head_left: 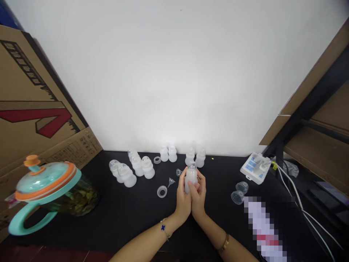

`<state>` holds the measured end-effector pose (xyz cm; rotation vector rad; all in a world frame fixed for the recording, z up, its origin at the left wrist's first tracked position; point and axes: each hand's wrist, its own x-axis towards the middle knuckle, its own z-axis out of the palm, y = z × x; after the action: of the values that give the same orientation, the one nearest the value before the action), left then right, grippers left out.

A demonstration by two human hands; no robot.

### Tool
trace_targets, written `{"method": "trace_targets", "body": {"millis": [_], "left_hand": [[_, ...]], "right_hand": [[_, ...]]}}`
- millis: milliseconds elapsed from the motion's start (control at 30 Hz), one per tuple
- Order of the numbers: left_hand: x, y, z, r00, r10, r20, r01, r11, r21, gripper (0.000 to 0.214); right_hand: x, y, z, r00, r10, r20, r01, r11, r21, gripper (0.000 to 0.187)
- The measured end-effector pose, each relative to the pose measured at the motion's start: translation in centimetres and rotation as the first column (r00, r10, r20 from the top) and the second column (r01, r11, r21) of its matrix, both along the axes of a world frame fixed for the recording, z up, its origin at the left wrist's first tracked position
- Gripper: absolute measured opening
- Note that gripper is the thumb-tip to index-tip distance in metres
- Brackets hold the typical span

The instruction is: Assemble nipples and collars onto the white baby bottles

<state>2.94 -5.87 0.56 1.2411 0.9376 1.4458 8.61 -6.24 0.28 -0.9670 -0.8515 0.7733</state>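
Observation:
A small white baby bottle (pixel 191 175) with a clear nipple on top stands upright between my hands. My left hand (pixel 183 193) wraps its left side, and my right hand (pixel 199 191) closes round the right side with a thumb across the front. Just left of my hands lie a loose clear nipple (pixel 171 182), a translucent ring (pixel 161 191) and another nipple (pixel 179 172), partly hidden by my left fingers. Behind the held bottle stand two bottles with nipples (pixel 200 158). Two bottles without visible nipples (pixel 172 153) stand by the wall, beside a second ring (pixel 157 160).
Several capped bottles (pixel 148 167) cluster at left on the black table (pixel 131 211). A teal-lidded jug (pixel 54 189) stands far left before a cardboard box (pixel 35 91). To the right are two clear domed caps (pixel 238 197), a white power strip (pixel 255 168) and cables (pixel 294 189).

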Motion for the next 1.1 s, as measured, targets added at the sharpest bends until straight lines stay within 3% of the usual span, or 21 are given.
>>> {"method": "trace_targets", "body": {"millis": [200, 367, 567, 733, 1100], "left_hand": [[-0.04, -0.08, 0.07, 0.999, -0.045, 0.012, 0.045, 0.999, -0.004, 0.076], [-0.15, 0.01, 0.33, 0.999, -0.048, -0.003, 0.048, 0.999, -0.017, 0.068], [-0.03, 0.17, 0.29, 1.000, 0.001, 0.004, -0.001, 1.000, 0.009, 0.066], [0.10, 0.24, 0.03, 1.000, 0.022, 0.002, -0.022, 1.000, 0.016, 0.066], [0.21, 0.36, 0.07, 0.999, 0.013, 0.029, -0.013, 1.000, -0.004, 0.065]], "right_hand": [[0.08, 0.03, -0.12, 1.000, 0.023, 0.015, -0.023, 1.000, 0.005, 0.051], [0.13, 0.08, -0.23, 1.000, 0.015, 0.027, -0.015, 1.000, 0.011, 0.051], [0.03, 0.12, -0.50, 0.999, 0.040, 0.009, -0.040, 0.999, -0.022, 0.067], [0.04, 0.29, -0.67, 0.999, 0.028, 0.037, -0.028, 1.000, -0.004, 0.056], [-0.08, 0.47, -0.78, 0.999, -0.004, 0.042, 0.005, 1.000, -0.013, 0.062]]}}
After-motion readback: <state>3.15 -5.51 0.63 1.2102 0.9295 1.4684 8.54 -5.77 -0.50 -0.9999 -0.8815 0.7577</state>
